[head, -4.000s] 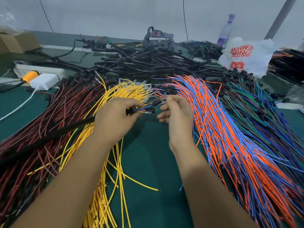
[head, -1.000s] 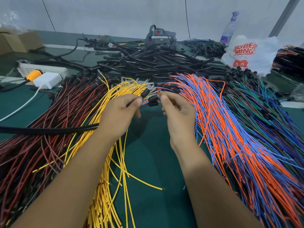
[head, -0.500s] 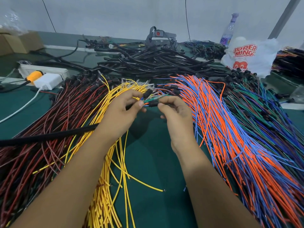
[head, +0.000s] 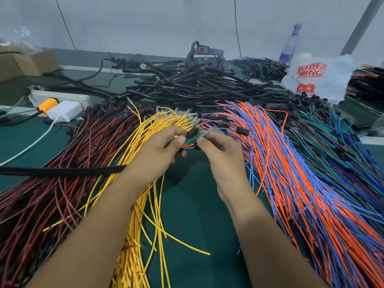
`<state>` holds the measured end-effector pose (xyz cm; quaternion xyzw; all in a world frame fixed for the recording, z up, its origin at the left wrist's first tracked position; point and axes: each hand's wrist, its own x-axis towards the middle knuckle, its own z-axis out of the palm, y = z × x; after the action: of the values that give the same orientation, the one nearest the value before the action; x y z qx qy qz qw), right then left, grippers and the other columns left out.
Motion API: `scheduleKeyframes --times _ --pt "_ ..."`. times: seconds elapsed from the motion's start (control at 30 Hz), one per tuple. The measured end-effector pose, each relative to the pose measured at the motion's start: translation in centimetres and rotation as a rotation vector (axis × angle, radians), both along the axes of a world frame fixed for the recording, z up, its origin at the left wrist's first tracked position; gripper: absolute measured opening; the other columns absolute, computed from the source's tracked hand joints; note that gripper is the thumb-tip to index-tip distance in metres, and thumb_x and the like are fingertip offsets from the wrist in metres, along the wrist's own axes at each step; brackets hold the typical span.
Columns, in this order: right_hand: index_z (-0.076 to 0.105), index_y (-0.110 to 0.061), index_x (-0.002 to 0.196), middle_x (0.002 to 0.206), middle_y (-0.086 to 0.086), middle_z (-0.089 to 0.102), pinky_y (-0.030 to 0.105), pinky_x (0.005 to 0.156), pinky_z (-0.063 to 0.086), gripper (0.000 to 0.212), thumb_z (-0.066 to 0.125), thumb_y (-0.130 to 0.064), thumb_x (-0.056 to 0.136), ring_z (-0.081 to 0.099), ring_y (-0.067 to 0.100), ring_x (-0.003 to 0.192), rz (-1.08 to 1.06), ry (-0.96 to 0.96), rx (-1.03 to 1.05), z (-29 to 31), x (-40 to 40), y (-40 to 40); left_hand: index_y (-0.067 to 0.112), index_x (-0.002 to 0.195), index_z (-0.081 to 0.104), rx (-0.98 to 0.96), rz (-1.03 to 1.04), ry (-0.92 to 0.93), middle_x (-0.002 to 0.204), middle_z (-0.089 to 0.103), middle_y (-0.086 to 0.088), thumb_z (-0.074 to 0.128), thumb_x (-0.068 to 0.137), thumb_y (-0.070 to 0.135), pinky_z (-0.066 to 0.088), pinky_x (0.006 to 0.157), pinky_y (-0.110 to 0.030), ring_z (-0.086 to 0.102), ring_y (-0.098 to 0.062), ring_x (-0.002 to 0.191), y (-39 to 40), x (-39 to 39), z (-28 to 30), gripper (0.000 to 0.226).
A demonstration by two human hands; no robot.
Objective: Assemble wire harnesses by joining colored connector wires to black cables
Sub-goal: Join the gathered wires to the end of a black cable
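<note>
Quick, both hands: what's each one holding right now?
Left hand: fingers curled, pinching the black cable end and its colored wire leads.
Right hand: pinching a small black connector on those leads.

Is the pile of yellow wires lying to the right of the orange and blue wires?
No, the yellow wires lie to the left of the orange and blue wires, under the left hand.
</note>
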<state>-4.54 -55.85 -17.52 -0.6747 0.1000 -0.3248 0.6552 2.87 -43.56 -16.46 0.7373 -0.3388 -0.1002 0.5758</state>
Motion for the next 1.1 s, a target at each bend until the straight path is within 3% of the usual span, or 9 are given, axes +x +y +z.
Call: scheduleKeyframes --times 0.2,0.43,0.53,0.67,0.8,0.87,1.0,1.1 --pt "0.070 -0.014 0.077 0.080 0.005 0.067 0.031 0.082 0.049 0.023 0.062 0.006 0.085 0.060 0.014 0.079 0.000 -0.026 0.013 -0.2 0.0 -0.2 0.018 0.101 0.059 0.015 0.017 0.039 0.060 0.058 0.012 0.041 0.102 0.019 0.034 0.051 -0.015 0.039 -0.007 0.054 -0.1 0.1 -0.1 0.018" --pt "0.075 -0.030 0.068 0.080 -0.010 0.072 0.023 0.084 0.051 0.040 0.057 0.006 0.076 0.066 0.006 0.084 0.063 -0.080 -0.025 -0.1 -0.1 0.0 0.021 0.092 0.061 0.035 0.106 0.074 0.060 0.059 0.014 0.038 0.103 0.022 0.035 0.051 -0.013 0.042 0.000 0.051 -0.5 0.4 -0.1 0.026" --pt "0.075 -0.021 0.071 0.079 -0.007 0.072 0.016 0.079 0.049 0.028 0.053 -0.003 0.070 0.065 0.006 0.083 0.123 -0.103 0.073 0.2 -0.2 0.1 0.022 0.093 0.063 0.009 0.114 0.123 0.060 0.061 0.016 0.038 0.103 0.026 0.036 0.060 -0.021 0.045 -0.004 0.059 -0.4 0.5 -0.1 0.027" --pt "0.069 -0.004 0.080 0.075 -0.001 0.066 0.015 0.070 0.045 0.008 0.067 -0.012 0.084 0.058 0.006 0.073 -0.012 -0.053 0.109 -0.1 0.1 0.7 0.025 0.090 0.067 -0.034 0.077 0.083 0.068 0.065 0.011 0.044 0.102 0.023 0.037 0.052 -0.014 0.047 -0.001 0.054 0.4 0.5 0.1 0.025" --pt "0.068 -0.015 0.077 0.072 -0.009 0.065 0.013 0.064 0.043 0.010 0.070 -0.013 0.087 0.057 -0.002 0.064 -0.148 -0.027 0.122 -0.3 0.4 0.5 0.034 0.083 0.073 -0.117 0.010 0.178 0.071 0.070 0.003 0.054 0.096 0.021 0.039 0.049 -0.014 0.051 -0.005 0.053 0.9 0.4 0.3 0.026" --pt "0.067 -0.016 0.080 0.076 -0.008 0.067 0.013 0.065 0.045 0.008 0.071 -0.013 0.086 0.060 -0.004 0.067 -0.132 -0.017 0.162 -0.2 0.2 0.3 0.030 0.085 0.072 -0.123 -0.004 0.167 0.074 0.071 0.002 0.057 0.094 0.020 0.040 0.052 -0.016 0.052 -0.007 0.055 0.9 0.4 0.3 0.020" --pt "0.065 -0.016 0.096 0.100 0.006 0.068 0.029 0.081 0.044 0.010 0.058 -0.010 0.093 0.062 0.015 0.093 0.053 -0.063 0.371 0.4 -0.3 0.0 0.028 0.089 0.070 -0.100 -0.042 0.096 0.072 0.066 0.008 0.063 0.090 0.015 0.042 0.054 -0.015 0.054 -0.006 0.058 0.7 0.2 0.2 0.015" --pt "0.065 -0.018 0.104 0.100 0.009 0.068 0.033 0.085 0.041 0.020 0.050 -0.006 0.095 0.061 0.021 0.095 0.098 -0.142 0.483 0.8 -0.6 -0.5 0.023 0.090 0.070 -0.056 -0.083 0.041 0.084 0.067 -0.009 0.067 0.086 0.010 0.047 0.062 -0.016 0.057 -0.007 0.065 0.4 -0.2 0.0 0.014"
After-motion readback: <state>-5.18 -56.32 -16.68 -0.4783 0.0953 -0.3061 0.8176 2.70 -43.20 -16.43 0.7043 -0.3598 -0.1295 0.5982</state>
